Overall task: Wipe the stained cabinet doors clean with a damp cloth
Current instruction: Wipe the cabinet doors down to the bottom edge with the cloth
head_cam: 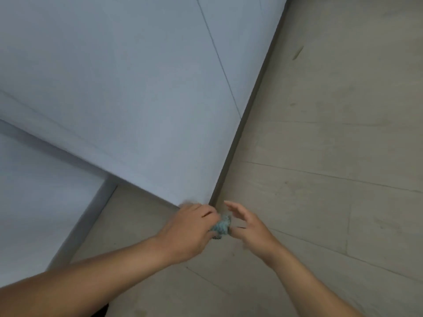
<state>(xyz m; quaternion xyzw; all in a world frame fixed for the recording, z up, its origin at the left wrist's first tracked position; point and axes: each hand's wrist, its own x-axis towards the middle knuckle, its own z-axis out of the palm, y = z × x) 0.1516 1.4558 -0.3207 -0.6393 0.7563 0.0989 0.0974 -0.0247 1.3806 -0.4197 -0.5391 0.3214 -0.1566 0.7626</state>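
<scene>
Fingers of the left hand curl round the bunched cloth, low by the door corner; the right hand is spread open, touching its edge. Soft, light and limp, it looks best gripped in a wad.

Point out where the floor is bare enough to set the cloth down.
Bare floor runs right of the dark plinth. It is crowded only at the door's lower corner, where left hand, right hand and cloth meet.

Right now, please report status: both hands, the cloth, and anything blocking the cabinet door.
Left hand shut on cloth, low by the open cabinet door corner. Right hand open, beside the cloth. Nothing in the way.
</scene>
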